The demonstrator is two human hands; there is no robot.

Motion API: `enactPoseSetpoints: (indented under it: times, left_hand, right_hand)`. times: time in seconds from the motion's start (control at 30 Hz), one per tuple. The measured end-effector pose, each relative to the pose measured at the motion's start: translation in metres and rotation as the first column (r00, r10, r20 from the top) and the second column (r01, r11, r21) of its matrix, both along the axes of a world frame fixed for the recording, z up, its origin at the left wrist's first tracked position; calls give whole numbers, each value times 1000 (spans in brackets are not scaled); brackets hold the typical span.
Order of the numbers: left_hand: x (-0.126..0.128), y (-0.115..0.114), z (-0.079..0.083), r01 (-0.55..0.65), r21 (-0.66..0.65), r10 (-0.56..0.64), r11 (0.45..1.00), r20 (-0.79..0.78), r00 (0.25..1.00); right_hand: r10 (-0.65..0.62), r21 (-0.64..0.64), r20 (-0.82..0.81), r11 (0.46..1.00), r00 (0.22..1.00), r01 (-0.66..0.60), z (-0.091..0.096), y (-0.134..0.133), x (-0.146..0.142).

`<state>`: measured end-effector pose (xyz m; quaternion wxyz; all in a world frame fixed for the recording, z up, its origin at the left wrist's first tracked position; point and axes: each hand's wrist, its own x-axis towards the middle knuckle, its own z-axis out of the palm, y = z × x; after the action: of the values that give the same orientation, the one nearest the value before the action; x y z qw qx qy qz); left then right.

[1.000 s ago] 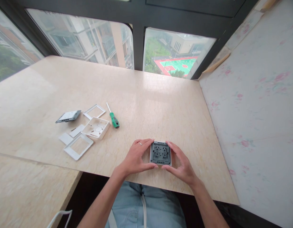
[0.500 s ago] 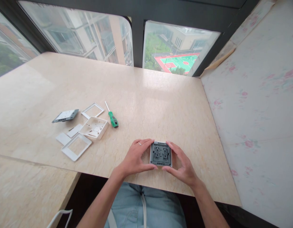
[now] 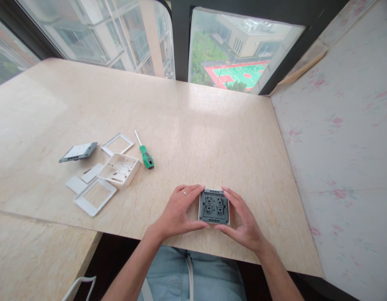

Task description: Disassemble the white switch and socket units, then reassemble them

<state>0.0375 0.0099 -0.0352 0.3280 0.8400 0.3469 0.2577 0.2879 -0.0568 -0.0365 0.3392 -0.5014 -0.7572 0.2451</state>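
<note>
A grey square switch module (image 3: pixel 214 207) with two rocker mechanisms lies on the marble table (image 3: pixel 193 125) near its front edge. My left hand (image 3: pixel 177 211), with a ring on one finger, cups its left side, thumb at the front edge and fingers curled round the back edge. On the module's right side my right hand (image 3: pixel 243 221) grips it the same way. Both hands hold the module against the tabletop.
Left of the hands lie a green-handled screwdriver (image 3: pixel 144 155), a white back box (image 3: pixel 120 169), two white frames (image 3: pixel 95 196) (image 3: pixel 117 144), small white rocker plates (image 3: pixel 76 184) and another grey switch module (image 3: pixel 77 151). A floral wall (image 3: pixel 337 125) bounds the right; windows are behind.
The view has tilted slightly, shifting everything a little. Both hands stay on the grey switch module in the same grip; nothing on the table moved.
</note>
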Motion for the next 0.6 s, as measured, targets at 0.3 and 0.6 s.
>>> enactPoseSetpoints:
  times: [0.3,0.6]
  left_hand:
    - [0,1,-1,5,4,-5,1000,9,1000]
    - [0,1,0,2,-21,-2,1000,-8,1000]
  right_hand:
    - [5,-19,5,1000,1000,-5,0,1,1]
    - [4,-16,6,1000,1000,-3,2,1,1]
